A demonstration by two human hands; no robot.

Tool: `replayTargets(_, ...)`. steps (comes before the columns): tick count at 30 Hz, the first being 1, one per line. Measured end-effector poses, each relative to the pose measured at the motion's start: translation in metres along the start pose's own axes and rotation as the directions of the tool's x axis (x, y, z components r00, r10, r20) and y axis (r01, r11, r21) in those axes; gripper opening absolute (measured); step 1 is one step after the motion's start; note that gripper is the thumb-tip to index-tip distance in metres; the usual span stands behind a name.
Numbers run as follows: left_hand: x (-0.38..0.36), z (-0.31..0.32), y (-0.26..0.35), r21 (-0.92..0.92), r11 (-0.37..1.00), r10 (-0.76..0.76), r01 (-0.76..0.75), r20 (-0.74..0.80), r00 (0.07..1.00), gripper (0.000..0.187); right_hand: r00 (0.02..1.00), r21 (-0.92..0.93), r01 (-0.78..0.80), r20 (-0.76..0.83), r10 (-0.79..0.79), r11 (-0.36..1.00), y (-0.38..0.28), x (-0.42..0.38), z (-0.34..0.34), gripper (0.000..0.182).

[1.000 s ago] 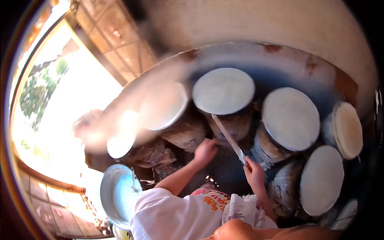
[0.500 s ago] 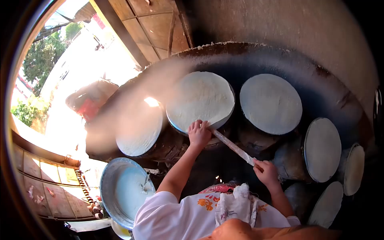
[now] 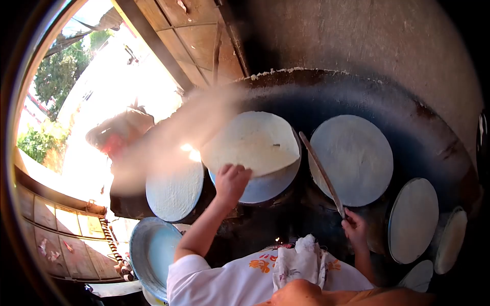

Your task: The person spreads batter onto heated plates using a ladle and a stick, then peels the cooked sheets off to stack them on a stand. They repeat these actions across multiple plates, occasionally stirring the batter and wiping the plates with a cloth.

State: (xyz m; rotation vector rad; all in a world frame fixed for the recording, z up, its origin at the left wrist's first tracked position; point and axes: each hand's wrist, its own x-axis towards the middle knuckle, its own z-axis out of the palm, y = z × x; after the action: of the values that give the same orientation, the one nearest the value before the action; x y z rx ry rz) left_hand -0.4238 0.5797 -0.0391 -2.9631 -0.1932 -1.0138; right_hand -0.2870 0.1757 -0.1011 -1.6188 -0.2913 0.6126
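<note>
While the left hand (image 3: 232,184) pinches the sheet (image 3: 255,145) mid-frame, it spreads up and right of those fingers; the right hand (image 3: 354,228) (farther off) grips the slanting stick (image 3: 326,178).

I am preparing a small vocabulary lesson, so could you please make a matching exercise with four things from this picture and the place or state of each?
1. stick
2. left hand
3. basin
4. cloth

A. contains whitish liquid
B. at the edge of a partly lifted pale sheet
C. on the front of the shirt
D. gripped by the right hand

Pairs: 1-D; 2-B; 3-A; 4-C
</note>
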Motion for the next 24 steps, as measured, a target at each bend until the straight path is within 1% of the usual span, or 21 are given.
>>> replayTargets(2, -0.029, 0.018, 0.020, -0.089, 0.988, -0.120, 0.127, 0.084, 0.989, 0.022, 0.987, -0.079, 0.159, -0.008, -0.160, 0.984, 0.018, 0.010, 0.001, 0.040)
replayTargets(3, -0.044, 0.026, 0.024, -0.098, 0.984, -0.132, 0.147, 0.143, 0.981, 0.022, 0.990, -0.148, 0.142, 0.008, -0.143, 0.979, 0.009, 0.016, 0.007, 0.037)
replayTargets(5, -0.062, 0.045, 0.032, -0.120, 0.976, -0.146, 0.179, 0.241, 0.959, 0.023, 0.982, -0.269, 0.187, 0.072, -0.174, 0.945, 0.007, 0.031, 0.021, 0.035)
replayTargets(6, -0.066, 0.046, 0.036, -0.111, 0.977, -0.148, 0.180, 0.246, 0.958, 0.023, 0.975, -0.323, 0.221, 0.107, -0.196, 0.920, 0.004, 0.039, 0.029, 0.034)
replayTargets(7, -0.069, 0.045, 0.036, -0.098, 0.979, -0.148, 0.177, 0.250, 0.957, 0.024, 0.962, -0.415, 0.271, 0.140, -0.234, 0.868, -0.003, 0.043, 0.036, 0.033)
replayTargets(8, -0.071, 0.044, 0.037, -0.085, 0.981, -0.150, 0.177, 0.258, 0.954, 0.024, 0.965, -0.444, 0.261, 0.138, -0.222, 0.857, -0.005, 0.046, 0.043, 0.034)
replayTargets(10, -0.061, 0.040, 0.039, -0.056, 0.975, -0.194, 0.214, 0.250, 0.949, 0.022, 0.973, -0.561, 0.219, 0.190, -0.133, 0.799, -0.012, 0.055, 0.055, 0.033)
replayTargets(11, -0.060, 0.036, 0.040, -0.036, 0.971, -0.219, 0.235, 0.244, 0.945, 0.021, 0.953, -0.514, 0.296, 0.212, -0.215, 0.805, -0.002, 0.052, 0.052, 0.033)
replayTargets(13, -0.070, 0.041, 0.022, -0.136, 0.957, -0.222, 0.256, 0.223, 0.949, 0.019, 0.881, -0.396, 0.473, 0.228, -0.414, 0.788, 0.022, 0.059, 0.048, 0.033)
replayTargets(14, -0.073, 0.041, 0.013, -0.187, 0.947, -0.222, 0.263, 0.211, 0.952, 0.018, 0.915, -0.329, 0.402, 0.179, -0.361, 0.855, 0.019, 0.061, 0.047, 0.033)
replayTargets(16, -0.035, 0.017, -0.003, -0.194, 0.933, -0.283, 0.304, 0.130, 0.950, 0.014, 0.977, -0.194, 0.208, 0.089, -0.194, 0.959, 0.006, 0.041, 0.039, 0.033)
replayTargets(17, -0.011, 0.002, -0.011, -0.146, 0.963, -0.219, 0.227, 0.068, 0.973, 0.014, 0.972, -0.254, 0.234, 0.058, -0.227, 0.938, -0.008, 0.041, 0.036, 0.032)
replayTargets(18, 0.013, -0.012, -0.017, -0.090, 0.985, -0.149, 0.148, -0.003, 0.989, 0.013, 0.979, -0.144, 0.204, 0.008, -0.205, 0.968, -0.015, 0.044, 0.036, 0.035)
replayTargets(20, 0.045, -0.038, -0.013, -0.070, 0.997, -0.043, 0.037, -0.094, 0.995, 0.014, 0.990, -0.054, 0.137, -0.011, -0.138, 0.989, -0.027, 0.048, 0.034, 0.037)
replayTargets(21, 0.045, -0.045, -0.007, -0.075, 0.994, -0.076, 0.074, -0.020, 0.997, 0.018, 0.990, -0.077, 0.137, -0.010, -0.138, 0.988, -0.027, 0.048, 0.034, 0.037)
replayTargets(22, 0.039, -0.045, -0.002, -0.003, 0.999, -0.043, 0.043, -0.003, 0.999, 0.020, 0.989, -0.096, 0.144, -0.010, -0.145, 0.985, -0.025, 0.049, 0.034, 0.037)
replayTargets(24, 0.013, -0.029, 0.004, 0.001, 1.000, -0.029, 0.029, 0.014, 0.999, 0.019, 0.989, -0.115, 0.146, 0.006, -0.146, 0.983, -0.017, 0.053, 0.034, 0.037)
